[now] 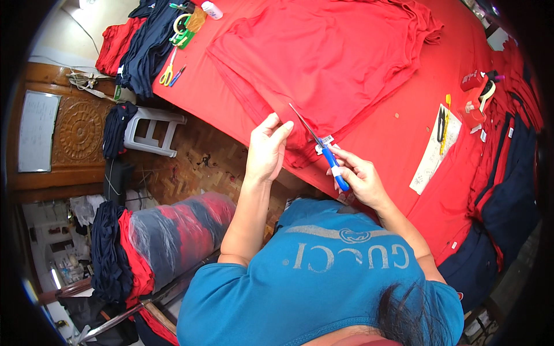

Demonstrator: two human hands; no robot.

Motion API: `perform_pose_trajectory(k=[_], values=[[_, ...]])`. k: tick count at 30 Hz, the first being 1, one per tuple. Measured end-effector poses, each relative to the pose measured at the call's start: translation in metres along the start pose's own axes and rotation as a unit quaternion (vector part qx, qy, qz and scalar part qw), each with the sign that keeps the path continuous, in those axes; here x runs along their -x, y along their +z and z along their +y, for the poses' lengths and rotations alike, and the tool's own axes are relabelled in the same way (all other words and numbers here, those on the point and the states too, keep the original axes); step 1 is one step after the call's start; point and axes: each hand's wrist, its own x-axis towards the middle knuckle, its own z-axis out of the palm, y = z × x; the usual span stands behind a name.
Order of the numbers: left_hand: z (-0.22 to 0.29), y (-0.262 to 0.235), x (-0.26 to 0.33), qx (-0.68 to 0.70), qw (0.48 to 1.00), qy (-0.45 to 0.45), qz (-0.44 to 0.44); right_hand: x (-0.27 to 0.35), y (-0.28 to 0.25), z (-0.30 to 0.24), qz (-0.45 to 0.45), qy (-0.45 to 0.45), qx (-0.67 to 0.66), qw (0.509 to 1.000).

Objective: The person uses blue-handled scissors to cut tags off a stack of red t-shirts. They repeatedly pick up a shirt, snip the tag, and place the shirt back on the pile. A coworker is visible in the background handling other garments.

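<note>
Red garments [317, 57] lie in a loose pile on the red-covered table in front of me. My right hand [360, 176] is closed around the blue handles of a pair of scissors [332, 161], whose narrow blades point away and to the left over the red cloth. A white label [325, 141] with dark print shows beside the blades at the garment's near edge. My left hand [266, 149] is raised at that edge, thumb and fingers pinched together close to the scissor tips. Whatever sits in the pinch is too small to make out.
Yellow-handled scissors [167, 76] and a green tape dispenser [183, 38] sit at the table's left edge. To the right are a white paper pattern [434, 158], black thread snips [442, 126] and a red tape dispenser [474, 106]. A white stool [154, 131] and a plastic-wrapped bundle [179, 236] stand left.
</note>
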Motion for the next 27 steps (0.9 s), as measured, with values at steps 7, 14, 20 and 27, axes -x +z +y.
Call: perform_pose_trajectory(k=[7, 14, 20, 27], values=[[0.017, 0.014, 0.009, -0.075, 0.991, -0.025, -0.105, -0.008, 0.0, 0.001, 0.009, -0.111, 0.027, 0.993], [0.017, 0.009, -0.001, -0.065, 0.995, 0.012, -0.072, -0.005, 0.002, 0.004, 0.015, -0.108, 0.072, 0.991], [0.02, 0.022, 0.018, -0.076, 0.993, 0.002, -0.091, -0.008, 0.003, 0.003, 0.007, -0.127, 0.047, 0.991], [0.018, 0.006, 0.008, -0.064, 0.996, 0.016, -0.052, 0.0, 0.006, -0.004, 0.025, -0.138, 0.131, 0.981]])
